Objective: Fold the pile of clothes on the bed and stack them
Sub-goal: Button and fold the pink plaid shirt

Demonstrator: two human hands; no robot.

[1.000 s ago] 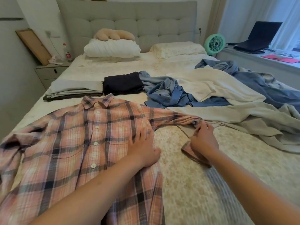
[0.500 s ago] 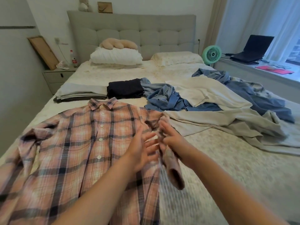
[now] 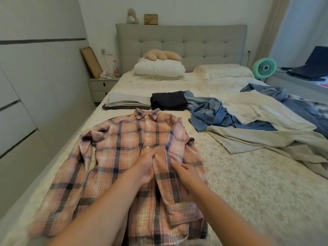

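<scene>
A pink plaid shirt (image 3: 124, 157) lies buttoned and face up on the bed (image 3: 248, 192), collar away from me. Its right sleeve (image 3: 170, 192) is folded in and runs down the shirt's front, cuff near the hem. Its other sleeve (image 3: 85, 150) is still spread out to the left. My left hand (image 3: 144, 167) presses flat on the shirt's front beside the folded sleeve's edge. My right hand (image 3: 184, 172) rests with straight fingers on top of that sleeve. Beyond the collar lie a folded grey and beige stack (image 3: 127, 102) and a folded dark garment (image 3: 168, 100).
An unfolded pile covers the bed's right side: a blue shirt (image 3: 213, 112), a cream garment (image 3: 257, 110) and a beige one (image 3: 266, 141). Pillows (image 3: 159, 69) sit at the headboard. A nightstand (image 3: 101, 86) stands left, a green fan (image 3: 264, 66) and laptop (image 3: 314, 66) right.
My right hand has carried the shirt's right sleeve from stretched out on the bed to folded down over the shirt's front. My left hand stayed on the shirt's front.
</scene>
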